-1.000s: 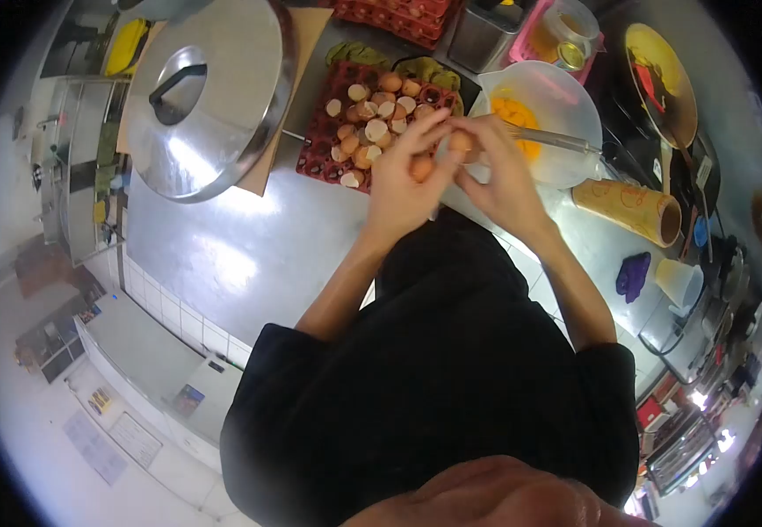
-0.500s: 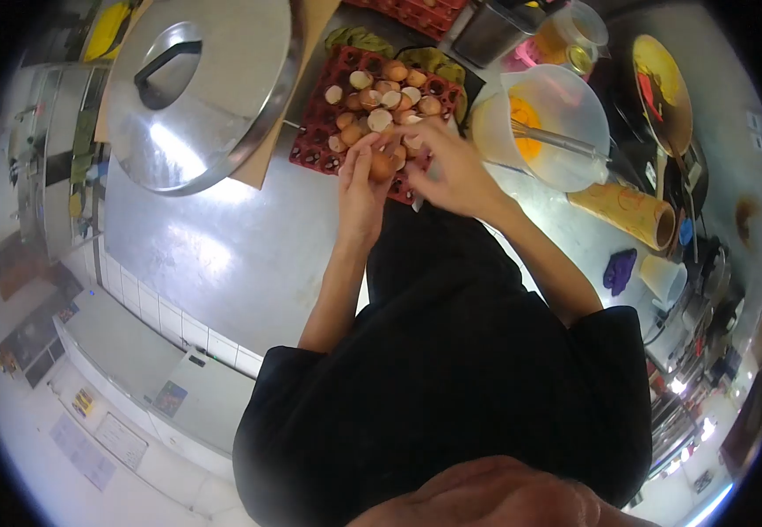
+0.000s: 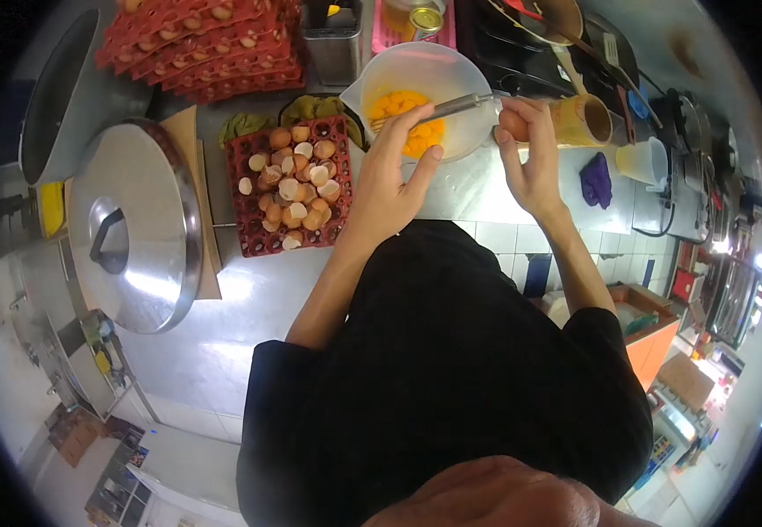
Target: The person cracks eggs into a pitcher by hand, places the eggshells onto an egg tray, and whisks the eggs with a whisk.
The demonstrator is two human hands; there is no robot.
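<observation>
My right hand (image 3: 532, 162) grips a brown egg (image 3: 513, 125) between thumb and fingers, just right of the mixing bowl. My left hand (image 3: 390, 180) is over the bowl's near left rim, thumb and fingers apart, with nothing visible in it. Its fingertips overlap the handle of a whisk (image 3: 462, 105); whether they touch it I cannot tell. The translucent white bowl (image 3: 473, 75) contains several orange yolks (image 3: 416, 136), and the whisk leans in it. Left of the bowl, a red egg tray (image 3: 245, 211) carries a heap of cracked brown eggshells (image 3: 291, 188).
Stacked red trays of eggs (image 3: 214, 44) stand at the back left. A large metal lid (image 3: 135, 237) lies on cardboard at the left. Right of the bowl are a yellowish cylinder (image 3: 574, 121), a purple cloth (image 3: 596, 182), a plastic cup (image 3: 640, 162) and a pan (image 3: 565, 18).
Both hands have left the eggshell tray for the bowl. An egg is now in my right hand, and my left hand has spread over the bowl. The view has swung right.
</observation>
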